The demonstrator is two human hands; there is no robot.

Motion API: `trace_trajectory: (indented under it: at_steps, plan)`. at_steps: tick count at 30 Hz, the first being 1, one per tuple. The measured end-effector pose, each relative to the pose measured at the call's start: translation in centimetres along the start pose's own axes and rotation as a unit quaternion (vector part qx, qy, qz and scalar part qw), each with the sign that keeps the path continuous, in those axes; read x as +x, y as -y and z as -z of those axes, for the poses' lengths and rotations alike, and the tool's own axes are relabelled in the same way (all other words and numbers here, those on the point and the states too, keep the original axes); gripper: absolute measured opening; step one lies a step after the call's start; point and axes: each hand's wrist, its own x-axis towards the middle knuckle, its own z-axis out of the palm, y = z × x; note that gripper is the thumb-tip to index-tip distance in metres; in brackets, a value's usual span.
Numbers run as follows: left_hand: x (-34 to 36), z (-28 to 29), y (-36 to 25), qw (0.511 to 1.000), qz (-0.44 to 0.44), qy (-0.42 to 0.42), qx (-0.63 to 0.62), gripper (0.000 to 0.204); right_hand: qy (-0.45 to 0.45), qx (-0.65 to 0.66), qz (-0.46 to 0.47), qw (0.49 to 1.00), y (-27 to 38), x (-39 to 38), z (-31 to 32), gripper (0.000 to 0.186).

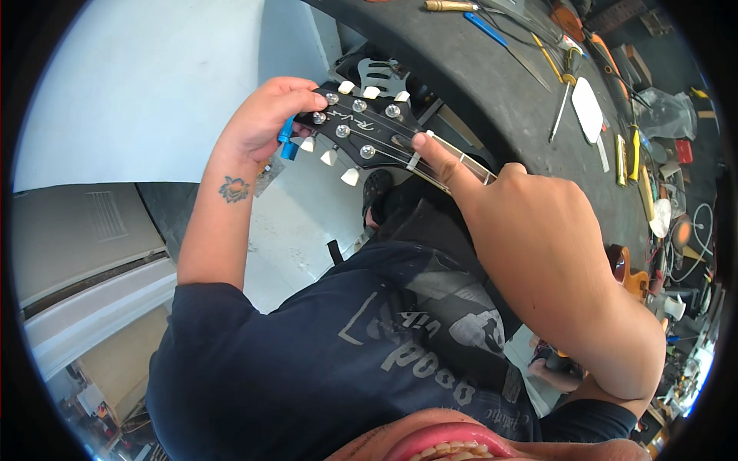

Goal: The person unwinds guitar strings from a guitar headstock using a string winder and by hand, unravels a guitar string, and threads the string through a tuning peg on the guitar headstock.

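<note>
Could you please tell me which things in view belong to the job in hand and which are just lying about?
Apparently in use:
- guitar headstock, held by the left hand
- guitar neck, under the right hand
- blue object at the headstock

Just lying about:
- screwdriver
- blue-handled tool
- white flat piece
- clear plastic bag

Guitar wkshp: dark bench (469, 81) w/ screwdriver (561, 110), blue-handled tool (487, 30), yellow tool (634, 156), guitar headstock (357, 121) alongside.

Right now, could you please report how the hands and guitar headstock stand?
Left hand on headstock tip, thumb on its face. Right hand at neck, index fingertip near nut. Screwdriver on bench, apart from headstock.
</note>
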Motion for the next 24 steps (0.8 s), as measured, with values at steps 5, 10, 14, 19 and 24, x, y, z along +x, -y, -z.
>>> trace_trajectory:
  at_steps: [5,10,14,19,24]
  plan:
    - [-0.2,0.1,0.0,1.0,-0.007,0.001,-0.013,0.013,-0.018,-0.066,0.007,0.998,0.0,-0.2,-0.4,0.08]
    - [-0.3,0.6,0.3,1.0,-0.015,0.012,-0.017,0.013,-0.046,-0.119,-0.007,0.992,0.5,-0.5,-0.8,0.081]
    - [-0.2,0.7,0.3,0.999,-0.026,0.035,-0.008,0.014,-0.047,-0.155,-0.016,0.987,0.8,-0.6,-1.1,0.083]
    - [-0.5,1.2,0.6,0.999,-0.018,0.047,-0.016,0.017,0.073,-0.077,0.026,0.994,0.6,-0.3,-0.5,0.086]
    - [0.8,5.2,0.0,0.994,0.01,0.077,0.071,0.028,0.016,-0.09,0.044,0.995,1.2,-0.7,-1.7,0.087]
